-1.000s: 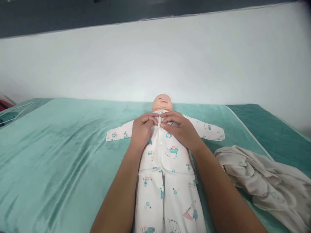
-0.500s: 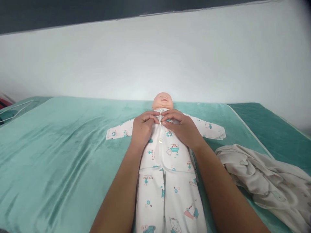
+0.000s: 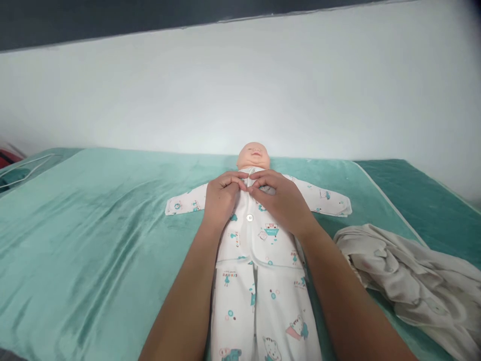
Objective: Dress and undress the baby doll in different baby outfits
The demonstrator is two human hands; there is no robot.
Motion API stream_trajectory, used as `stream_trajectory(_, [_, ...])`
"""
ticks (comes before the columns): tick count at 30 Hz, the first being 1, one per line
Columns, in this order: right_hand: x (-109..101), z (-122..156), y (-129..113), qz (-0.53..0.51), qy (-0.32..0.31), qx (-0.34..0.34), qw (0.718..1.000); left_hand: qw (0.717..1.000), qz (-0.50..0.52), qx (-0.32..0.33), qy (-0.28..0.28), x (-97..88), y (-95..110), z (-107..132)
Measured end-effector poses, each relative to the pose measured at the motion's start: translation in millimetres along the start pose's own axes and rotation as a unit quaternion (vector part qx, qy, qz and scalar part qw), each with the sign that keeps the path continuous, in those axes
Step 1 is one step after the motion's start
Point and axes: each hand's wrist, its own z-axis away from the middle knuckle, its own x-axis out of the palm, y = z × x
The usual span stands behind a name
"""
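Note:
A baby doll [image 3: 253, 156] lies on its back, dressed in a white printed baby shirt [image 3: 240, 240] and matching white trousers [image 3: 233, 311]. My left hand [image 3: 224, 193] pinches the shirt's front edge near the collar. Facing it, my right hand [image 3: 280, 195] pinches the same front opening, and the fingertips of both hands almost meet. Whatever lies between the fingertips is mostly hidden. Lower on the chest a round white button [image 3: 250, 218] shows on the placket. Both sleeves stretch out sideways.
Under the doll spreads a light green plush blanket [image 3: 93, 240], over a darker green cover [image 3: 417, 200] at the right. A crumpled off-white cloth [image 3: 406, 276] lies beside my right forearm. Behind the bed rises a white wall [image 3: 240, 85]. Wire-like white loops [image 3: 30, 170] are at far left.
My fingers have shifted very slightly at the collar, with the right thumb closer to the left fingertips. The doll and the cloth stay in place; the view moved a little.

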Motion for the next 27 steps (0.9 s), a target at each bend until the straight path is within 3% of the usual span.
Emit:
stream_trajectory(7, [1, -1, 2, -0.013, 0.015, 0.006, 1.0, 1.0, -0.002, 0.015, 0.015, 1.4, -1, 1])
stream_trajectory(13, [0, 1, 6, 0.031, -0.033, -0.059, 0.997, 0.999, 0.022, 0.012, 0.026, 2.1, -5, -1])
stream_trajectory(20, [1, 1, 5, 0.072, -0.018, -0.088, 0.993, 1.0, 0.017, 0.006, 0.025, 1.5, -3, 0])
stream_trajectory(27, [0, -2, 11, -0.035, 0.009, -0.083, 0.996, 0.999, 0.042, 0.007, -0.006, 0.4, 0, 1])
